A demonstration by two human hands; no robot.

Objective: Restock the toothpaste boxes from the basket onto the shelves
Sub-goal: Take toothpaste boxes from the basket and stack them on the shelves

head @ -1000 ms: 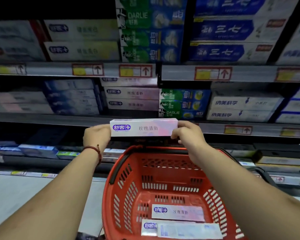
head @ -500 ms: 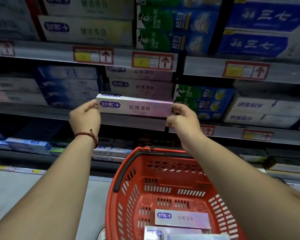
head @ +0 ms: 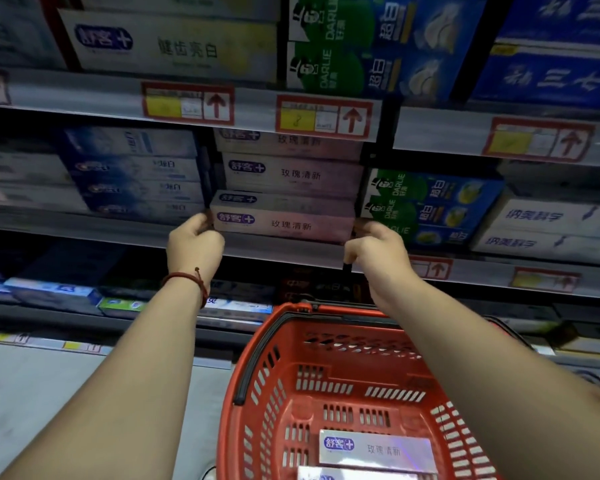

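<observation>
I see the pink toothpaste box (head: 284,220) at the middle shelf's (head: 84,226) front edge, just below matching boxes (head: 291,173). My left hand (head: 194,244) and right hand (head: 378,251) pinch its ends, fingers curled. Below, the red basket (head: 257,393) holds spare boxes (head: 378,448).

Red-framed price labels (head: 187,103) with up arrows sit above grey floor (head: 32,393).

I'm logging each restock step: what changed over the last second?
The pale pink-and-white toothpaste box, held at its ends by the left hand and right hand, rose from above the red plastic basket to the grey middle shelf. Both grips stayed; matching boxes remain in the basket.
</observation>
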